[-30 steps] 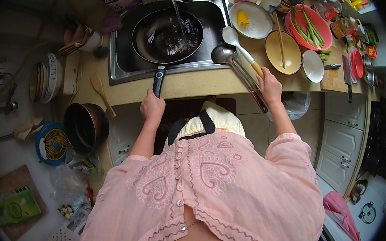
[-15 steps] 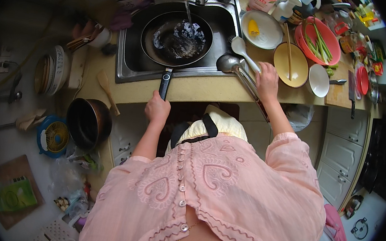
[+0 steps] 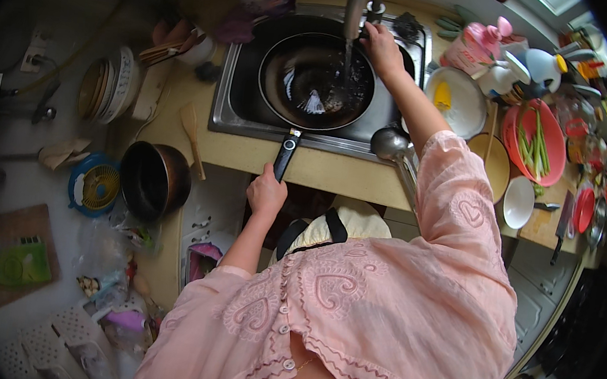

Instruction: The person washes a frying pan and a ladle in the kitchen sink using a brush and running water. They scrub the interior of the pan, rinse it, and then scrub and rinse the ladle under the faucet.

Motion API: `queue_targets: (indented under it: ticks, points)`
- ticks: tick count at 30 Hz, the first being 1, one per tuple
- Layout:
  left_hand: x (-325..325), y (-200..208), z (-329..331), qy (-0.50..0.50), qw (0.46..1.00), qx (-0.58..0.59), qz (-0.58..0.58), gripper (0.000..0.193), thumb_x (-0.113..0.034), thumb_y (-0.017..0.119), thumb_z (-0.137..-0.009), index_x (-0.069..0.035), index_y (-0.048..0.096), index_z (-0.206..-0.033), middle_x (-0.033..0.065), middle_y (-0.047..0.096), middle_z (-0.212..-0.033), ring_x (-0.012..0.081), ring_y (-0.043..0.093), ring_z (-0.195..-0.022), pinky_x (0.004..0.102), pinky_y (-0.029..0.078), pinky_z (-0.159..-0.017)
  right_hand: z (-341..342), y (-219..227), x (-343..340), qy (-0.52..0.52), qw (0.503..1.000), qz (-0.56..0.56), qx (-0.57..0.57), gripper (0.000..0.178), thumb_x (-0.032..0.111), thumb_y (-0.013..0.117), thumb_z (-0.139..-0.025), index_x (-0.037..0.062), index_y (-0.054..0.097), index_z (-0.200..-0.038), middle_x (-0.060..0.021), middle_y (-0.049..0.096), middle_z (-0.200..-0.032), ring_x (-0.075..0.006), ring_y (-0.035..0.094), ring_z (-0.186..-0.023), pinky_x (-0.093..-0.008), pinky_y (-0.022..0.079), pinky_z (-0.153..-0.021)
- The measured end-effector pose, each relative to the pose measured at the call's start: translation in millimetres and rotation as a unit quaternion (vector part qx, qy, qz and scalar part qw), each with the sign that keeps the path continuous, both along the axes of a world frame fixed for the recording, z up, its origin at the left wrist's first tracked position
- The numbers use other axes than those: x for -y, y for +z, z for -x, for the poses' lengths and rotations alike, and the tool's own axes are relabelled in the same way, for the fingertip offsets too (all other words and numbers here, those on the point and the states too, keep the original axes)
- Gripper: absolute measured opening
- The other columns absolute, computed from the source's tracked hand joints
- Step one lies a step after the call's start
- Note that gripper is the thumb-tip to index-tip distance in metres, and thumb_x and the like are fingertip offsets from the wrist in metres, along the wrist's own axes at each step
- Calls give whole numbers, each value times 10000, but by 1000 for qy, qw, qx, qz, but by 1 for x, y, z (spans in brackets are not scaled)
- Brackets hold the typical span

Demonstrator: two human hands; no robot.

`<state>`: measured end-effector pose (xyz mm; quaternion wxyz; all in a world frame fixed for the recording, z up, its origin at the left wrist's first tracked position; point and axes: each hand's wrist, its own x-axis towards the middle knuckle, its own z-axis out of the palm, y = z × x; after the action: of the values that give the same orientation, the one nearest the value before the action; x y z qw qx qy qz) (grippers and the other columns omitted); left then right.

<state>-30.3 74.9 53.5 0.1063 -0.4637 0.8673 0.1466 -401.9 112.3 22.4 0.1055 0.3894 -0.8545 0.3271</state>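
Note:
My left hand (image 3: pixel 268 194) is closed round the black handle of a frying pan (image 3: pixel 274 85). The dark pan lies over the metal sink (image 3: pixel 217 108), its handle pointing toward me across the counter's front edge. Water runs from the faucet (image 3: pixel 355 8) into the pan, where a little water glints on the bottom. My right hand (image 3: pixel 384 50) reaches across the sink's right side to the faucet's base. Its fingers are curled in there, and what they grip is hidden. Beneath my right forearm a metal ladle (image 3: pixel 389 144) rests at the sink's front right corner.
Right of the sink stand a white plate (image 3: pixel 470 107), a yellow bowl (image 3: pixel 497 174), a pink basin (image 3: pixel 563 155) with green stalks, a small white bowl (image 3: pixel 518 203) and a knife (image 3: pixel 562 223). On the left are a wooden spatula (image 3: pixel 191 135) and a dark pot (image 3: pixel 154 181).
My right hand has left the utensil handles on the counter and moved forward to the faucet. My left hand still holds the pan. Less foamy water shows in the pan.

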Motion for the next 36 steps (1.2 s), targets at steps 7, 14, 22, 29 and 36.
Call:
queue_targets:
  ticks: [7,14,22,29,36]
  points:
    - [0,-1,-2,26,999,5,-17,236,-127,554,-719,-43,462,-919,219,615,-732,401,600,-723,497,467,-670,24,4,30,14,989,-148,-6,111,92,465,-814,41,551,-862,-170,566,-917,-364,601,-830,-445,503,-678]
    - [0,-1,2,37,999,-3,-34,272,-145,557,-697,-52,493,-944,233,611,-764,417,590,-756,510,466,-683,50,-10,29,-34,998,-10,51,198,167,562,-818,40,540,-969,-203,584,-894,-375,579,-854,-442,474,-720]
    - [2,-11,-5,80,989,-76,-94,242,-136,556,-692,-27,503,-902,237,604,-792,412,580,-790,495,460,-706,-146,-30,-24,115,864,14,489,241,196,491,-865,9,593,-753,-127,616,-648,-223,620,-580,-337,489,-584]
    - [13,-27,-12,88,962,-178,-186,323,-181,577,-701,-27,528,-980,232,602,-920,399,562,-905,469,449,-773,-286,-37,-12,85,522,43,847,441,382,516,-884,-11,496,-1083,-153,606,-973,-204,600,-856,-324,503,-747]
    - [12,-39,0,219,861,-274,-370,279,-160,524,-755,-15,540,-993,127,594,-710,186,568,-517,303,421,-413,-294,-35,-2,85,513,131,844,235,187,546,-862,-15,548,-982,-119,622,-928,-208,604,-808,-312,501,-695]
